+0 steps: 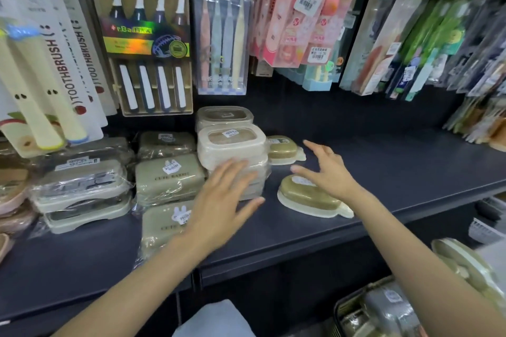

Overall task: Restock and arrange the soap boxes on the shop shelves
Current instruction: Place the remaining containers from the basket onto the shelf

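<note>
Soap boxes lie on the dark shelf (383, 167). A stack of cream square boxes (231, 142) stands in the middle, with olive wrapped boxes (169, 178) to its left. My left hand (224, 200) hovers flat with spread fingers in front of the cream stack, holding nothing. My right hand (325, 169) is open above an olive oval soap box on a cream base (309, 198). Whether it touches that box I cannot tell. A second oval box (283, 149) lies behind it.
Toothbrush packs (147, 35) hang above the shelf along its whole width. Grey wrapped soap dishes (79, 189) and pink ones (11, 194) fill the left end. A basket with more soap boxes (383, 309) sits at lower right. The shelf's right part is bare.
</note>
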